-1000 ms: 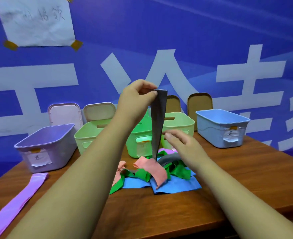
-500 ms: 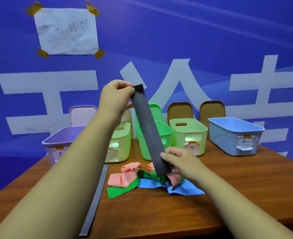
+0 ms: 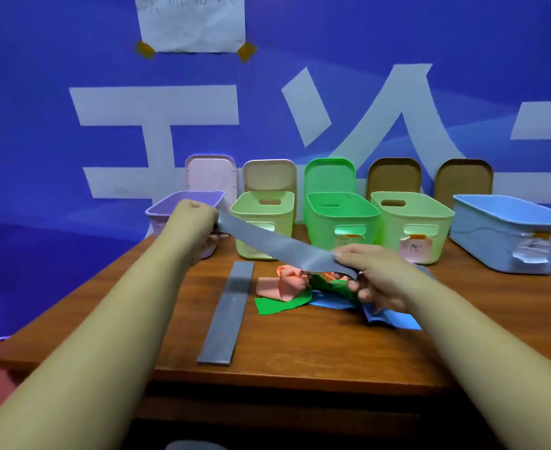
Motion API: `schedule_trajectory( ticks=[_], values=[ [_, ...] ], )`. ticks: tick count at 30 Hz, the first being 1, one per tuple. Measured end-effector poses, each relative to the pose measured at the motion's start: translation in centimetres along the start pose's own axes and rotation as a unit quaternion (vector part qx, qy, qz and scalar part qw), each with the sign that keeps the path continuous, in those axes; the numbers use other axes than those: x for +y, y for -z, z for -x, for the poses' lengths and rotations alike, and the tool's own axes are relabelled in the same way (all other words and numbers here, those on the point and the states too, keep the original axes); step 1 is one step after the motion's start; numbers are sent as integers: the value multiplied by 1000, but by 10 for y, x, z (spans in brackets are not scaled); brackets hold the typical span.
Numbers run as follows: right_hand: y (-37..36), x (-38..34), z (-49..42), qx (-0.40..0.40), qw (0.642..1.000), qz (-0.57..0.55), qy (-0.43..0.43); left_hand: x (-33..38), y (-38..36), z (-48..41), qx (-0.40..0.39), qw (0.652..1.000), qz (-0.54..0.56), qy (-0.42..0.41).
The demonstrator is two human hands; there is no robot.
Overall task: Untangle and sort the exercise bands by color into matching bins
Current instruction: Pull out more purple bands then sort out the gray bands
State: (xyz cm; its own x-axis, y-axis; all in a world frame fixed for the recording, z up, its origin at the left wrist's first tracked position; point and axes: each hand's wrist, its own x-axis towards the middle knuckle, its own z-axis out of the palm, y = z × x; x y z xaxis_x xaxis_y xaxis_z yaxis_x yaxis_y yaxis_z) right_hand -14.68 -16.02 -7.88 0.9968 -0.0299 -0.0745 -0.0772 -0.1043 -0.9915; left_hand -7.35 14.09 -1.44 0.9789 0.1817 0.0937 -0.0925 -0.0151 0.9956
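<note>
A grey band point(image 3: 277, 246) stretches nearly level above the table between my two hands. My left hand point(image 3: 196, 222) grips its left end in front of the purple bin point(image 3: 170, 207). My right hand point(image 3: 371, 271) pinches its right end over a tangled pile of pink point(image 3: 284, 284), green point(image 3: 280, 305) and blue point(image 3: 394, 319) bands. A second grey band point(image 3: 227, 313) lies flat and straight on the table, left of the pile.
A row of bins stands at the table's back: purple, light green point(image 3: 264, 203), bright green point(image 3: 342, 206), another light green point(image 3: 413, 206) and blue point(image 3: 508, 219). Lids lean on the blue wall behind them. The table's front edge point(image 3: 267, 378) is near me.
The held grey band has swung from nearly upright to nearly level. My left hand dropped to the purple bin; my right hand stayed over the pile.
</note>
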Motion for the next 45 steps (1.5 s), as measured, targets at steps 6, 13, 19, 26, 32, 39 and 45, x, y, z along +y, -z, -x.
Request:
schedule_trajectory(
  ticks=[6, 13, 19, 26, 32, 39, 45],
  values=[
    [-14, -1, -21, -57, 996, 66, -20, -47, 54, 12, 7, 998, -10, 59],
    [-58, -6, -64, 104, 961, 246, 71, -88, 91, 32, 4, 992, 22, 123],
    [-83, -6, -106, 209, 927, 288, 119, -89, 98, 68, -76, 982, 55, 166],
    [-119, -20, -136, 217, 884, 364, 196, -93, 93, 90, -189, 958, -69, 206],
    [-150, -3, -154, 126, 827, 487, 251, -94, 94, 84, -251, 929, -229, 149],
    [-174, 15, -166, 93, 819, 520, 222, -94, 94, 76, -307, 901, -270, 142],
    [-181, 22, -172, 101, 816, 537, 186, -95, 101, 73, -331, 905, -226, 141]
  ],
)
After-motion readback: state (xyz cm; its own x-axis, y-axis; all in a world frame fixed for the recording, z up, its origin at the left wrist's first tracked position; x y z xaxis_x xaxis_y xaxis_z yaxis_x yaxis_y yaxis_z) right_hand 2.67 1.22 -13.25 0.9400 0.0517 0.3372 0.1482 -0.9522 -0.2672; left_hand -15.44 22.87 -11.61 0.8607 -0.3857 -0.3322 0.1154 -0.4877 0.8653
